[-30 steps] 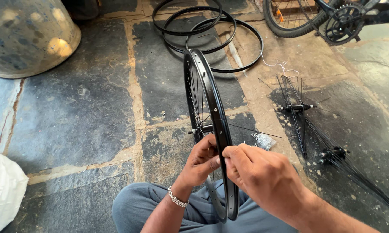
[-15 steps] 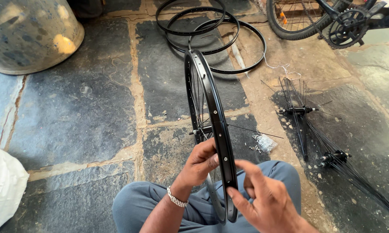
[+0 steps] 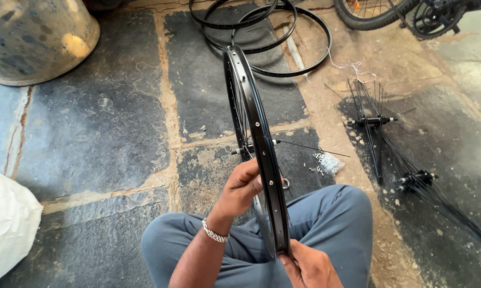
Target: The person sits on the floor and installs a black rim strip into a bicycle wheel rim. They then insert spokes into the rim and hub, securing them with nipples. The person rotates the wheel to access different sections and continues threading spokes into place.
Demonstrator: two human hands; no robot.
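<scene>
1. Black bike rim (image 3: 256,128) stands upright, edge-on to the camera, running from 12 o'clock down to the lap at 6 o'clock, resting between the knees of grey-blue trousers (image 3: 326,224).
2. Left hand (image 3: 241,188) wraps the rim approx. mid-height, fingers curled round its left side, thumb on the near edge. Grasping it firmly. Silver bracelet (image 3: 215,232) on that wrist.
3. Right hand (image 3: 307,266) at 6 o'clock pinches the rim's lowest part; fingertips press the metal. Whether anything small sits betw. the fingers, cannot tell, since the hand is cut off by the frame's edge.
4. A hub axle (image 3: 251,146) pokes out behind the rim at centre, w/ a thin spoke (image 3: 315,149) running off toward 3 o'clock.
5. Small heap of silver spoke nipples (image 3: 326,162) on the floor just right of the rim.
6. Two hubs w/ loose black spokes (image 3: 379,128) lie at 3 o'clock, well apart from the hands.
7. Three bare rims (image 3: 272,37) lie flat and overlapping at 12 o'clock, behind the upright one.
8. Part of a bike tyre and chainring (image 3: 411,13) at 1 o'clock.
9. Large pale pot (image 3: 32,37) at 10 o'clock; white sack (image 3: 5,224) at 8 o'clock.
10. Floor is dark stone slabs (image 3: 101,122) w/ sandy joints.
</scene>
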